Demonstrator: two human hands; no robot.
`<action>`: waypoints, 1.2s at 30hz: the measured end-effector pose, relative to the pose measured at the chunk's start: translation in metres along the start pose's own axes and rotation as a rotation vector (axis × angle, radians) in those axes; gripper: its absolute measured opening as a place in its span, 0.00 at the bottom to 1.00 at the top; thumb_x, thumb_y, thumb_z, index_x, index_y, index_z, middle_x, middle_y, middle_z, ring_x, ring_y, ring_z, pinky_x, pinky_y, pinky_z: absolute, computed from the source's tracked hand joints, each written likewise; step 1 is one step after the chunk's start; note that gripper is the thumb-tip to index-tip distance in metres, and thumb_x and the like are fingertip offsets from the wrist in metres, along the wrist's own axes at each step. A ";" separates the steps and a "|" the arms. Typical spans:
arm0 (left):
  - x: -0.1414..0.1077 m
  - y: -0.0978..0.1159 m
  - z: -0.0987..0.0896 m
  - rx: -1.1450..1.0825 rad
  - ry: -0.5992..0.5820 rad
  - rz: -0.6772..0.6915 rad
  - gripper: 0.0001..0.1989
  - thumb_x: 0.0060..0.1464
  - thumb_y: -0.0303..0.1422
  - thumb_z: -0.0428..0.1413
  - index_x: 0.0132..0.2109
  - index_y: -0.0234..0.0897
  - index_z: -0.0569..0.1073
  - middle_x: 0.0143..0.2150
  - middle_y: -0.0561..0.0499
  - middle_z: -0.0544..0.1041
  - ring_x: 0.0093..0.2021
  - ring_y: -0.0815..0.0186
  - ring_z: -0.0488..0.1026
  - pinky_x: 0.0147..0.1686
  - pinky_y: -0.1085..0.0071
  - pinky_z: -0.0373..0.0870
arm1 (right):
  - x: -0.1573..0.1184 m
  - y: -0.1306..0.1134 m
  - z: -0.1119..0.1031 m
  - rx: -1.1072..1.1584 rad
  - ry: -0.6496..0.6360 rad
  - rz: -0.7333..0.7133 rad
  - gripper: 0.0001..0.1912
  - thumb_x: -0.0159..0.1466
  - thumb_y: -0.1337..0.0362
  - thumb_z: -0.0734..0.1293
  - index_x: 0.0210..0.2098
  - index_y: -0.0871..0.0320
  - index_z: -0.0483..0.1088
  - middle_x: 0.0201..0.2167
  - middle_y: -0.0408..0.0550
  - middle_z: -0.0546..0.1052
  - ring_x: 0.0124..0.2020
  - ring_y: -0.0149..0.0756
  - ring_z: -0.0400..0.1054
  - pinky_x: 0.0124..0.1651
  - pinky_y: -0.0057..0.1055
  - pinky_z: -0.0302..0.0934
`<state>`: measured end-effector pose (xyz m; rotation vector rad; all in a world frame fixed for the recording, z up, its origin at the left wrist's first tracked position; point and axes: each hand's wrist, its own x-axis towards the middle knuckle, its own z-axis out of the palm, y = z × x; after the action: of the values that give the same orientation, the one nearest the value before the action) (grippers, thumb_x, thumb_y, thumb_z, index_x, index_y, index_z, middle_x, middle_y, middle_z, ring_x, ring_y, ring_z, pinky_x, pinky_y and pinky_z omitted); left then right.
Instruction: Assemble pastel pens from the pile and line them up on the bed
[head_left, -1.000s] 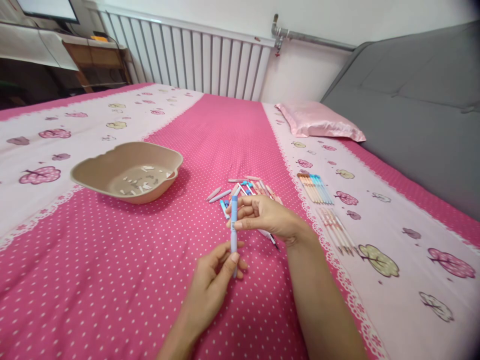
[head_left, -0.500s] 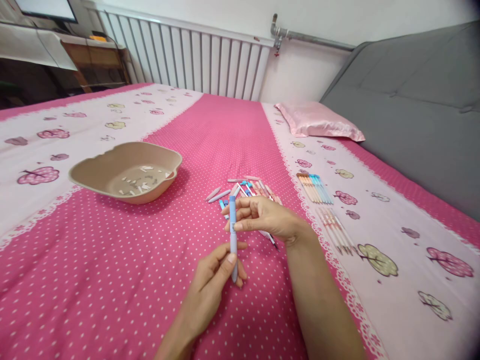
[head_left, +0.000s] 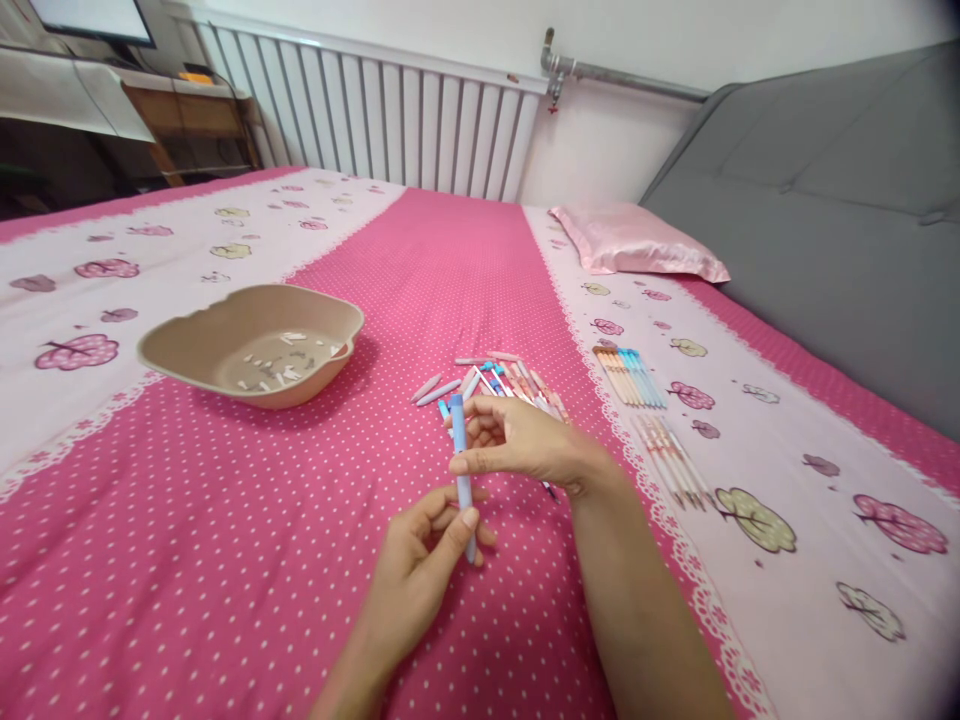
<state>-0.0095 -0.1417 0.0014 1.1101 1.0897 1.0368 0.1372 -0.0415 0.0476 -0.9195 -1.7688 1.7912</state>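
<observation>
Between my two hands a pen (head_left: 460,430) with a blue upper part and a pale lavender lower barrel stands nearly upright above the bed. My left hand (head_left: 427,540) pinches its lower end between thumb and fingers. Higher up, my right hand (head_left: 517,440) grips the barrel with thumb and fingers, from the right side. Just beyond the hands lies a loose heap of pen parts (head_left: 510,375) in pink, lavender, white and blue, partly hidden by my right hand.
At the left is a beige basin (head_left: 202,365) with small white and grey pieces inside. Orange and blue pens (head_left: 630,378) lie in a row at the right, nearer me several white-and-red pens (head_left: 671,462). A pink pillow (head_left: 637,240) rests by the grey headboard (head_left: 817,190).
The pen's upper end has tipped slightly to the left and down. My right hand has shifted a little lower along with it; my left hand keeps its hold.
</observation>
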 end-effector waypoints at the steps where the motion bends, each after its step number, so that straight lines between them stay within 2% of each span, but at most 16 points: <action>1: 0.000 0.000 0.000 -0.016 -0.003 0.000 0.14 0.57 0.40 0.53 0.42 0.32 0.72 0.30 0.49 0.77 0.28 0.69 0.71 0.32 0.71 0.68 | -0.001 -0.001 0.000 0.027 -0.019 -0.011 0.19 0.52 0.61 0.75 0.40 0.58 0.68 0.32 0.42 0.73 0.35 0.29 0.68 0.40 0.28 0.61; 4: -0.002 0.000 0.000 -0.066 -0.016 -0.006 0.16 0.57 0.40 0.53 0.46 0.32 0.71 0.31 0.48 0.78 0.28 0.69 0.71 0.33 0.71 0.68 | -0.002 -0.004 0.000 0.129 -0.080 -0.038 0.20 0.59 0.63 0.70 0.49 0.58 0.65 0.40 0.48 0.76 0.46 0.33 0.69 0.52 0.33 0.60; 7: -0.003 -0.001 0.000 -0.094 -0.013 -0.011 0.17 0.59 0.40 0.51 0.48 0.33 0.71 0.32 0.48 0.78 0.28 0.69 0.72 0.34 0.71 0.68 | -0.002 -0.004 -0.002 0.161 -0.091 -0.052 0.24 0.61 0.67 0.67 0.56 0.59 0.61 0.41 0.50 0.77 0.47 0.34 0.70 0.55 0.37 0.58; 11: -0.003 -0.001 0.000 -0.113 -0.017 -0.013 0.16 0.60 0.39 0.50 0.49 0.34 0.71 0.33 0.48 0.78 0.30 0.68 0.72 0.36 0.70 0.68 | -0.002 -0.003 -0.001 0.163 -0.092 -0.039 0.27 0.59 0.67 0.69 0.57 0.60 0.62 0.37 0.49 0.78 0.43 0.34 0.72 0.53 0.37 0.59; 18: -0.005 -0.001 0.000 -0.100 -0.040 -0.019 0.16 0.59 0.39 0.51 0.49 0.33 0.71 0.34 0.47 0.78 0.32 0.67 0.73 0.37 0.69 0.68 | 0.000 -0.001 0.000 0.135 -0.020 -0.005 0.28 0.52 0.64 0.75 0.50 0.58 0.68 0.29 0.40 0.73 0.34 0.29 0.69 0.45 0.31 0.60; 23: -0.004 0.000 -0.001 -0.103 -0.034 -0.011 0.16 0.59 0.39 0.51 0.48 0.33 0.71 0.33 0.47 0.78 0.31 0.67 0.72 0.37 0.69 0.69 | 0.001 -0.001 0.002 0.062 -0.017 -0.025 0.23 0.52 0.63 0.75 0.47 0.57 0.69 0.33 0.41 0.71 0.37 0.30 0.67 0.45 0.30 0.59; 28: -0.004 -0.003 -0.001 -0.119 -0.041 -0.011 0.15 0.60 0.39 0.50 0.49 0.34 0.70 0.34 0.47 0.78 0.31 0.67 0.73 0.37 0.69 0.69 | -0.003 -0.009 0.003 0.159 -0.107 -0.040 0.25 0.60 0.65 0.69 0.56 0.58 0.62 0.44 0.50 0.75 0.48 0.33 0.67 0.53 0.33 0.58; 33: -0.005 -0.004 0.000 -0.137 -0.049 -0.004 0.15 0.60 0.39 0.50 0.48 0.35 0.71 0.34 0.48 0.78 0.32 0.67 0.73 0.37 0.69 0.69 | -0.004 -0.009 0.000 0.148 -0.187 -0.067 0.26 0.62 0.68 0.66 0.59 0.60 0.59 0.40 0.50 0.77 0.43 0.33 0.70 0.52 0.36 0.59; 36: -0.004 -0.003 0.001 -0.123 -0.041 0.002 0.14 0.60 0.38 0.50 0.48 0.35 0.72 0.34 0.48 0.78 0.31 0.68 0.73 0.37 0.70 0.69 | -0.002 -0.006 0.000 0.153 -0.154 -0.036 0.27 0.60 0.67 0.68 0.58 0.59 0.61 0.35 0.46 0.77 0.39 0.31 0.70 0.49 0.34 0.60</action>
<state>-0.0088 -0.1461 -0.0005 1.0291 0.9788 1.0634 0.1378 -0.0430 0.0541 -0.7008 -1.6985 1.9889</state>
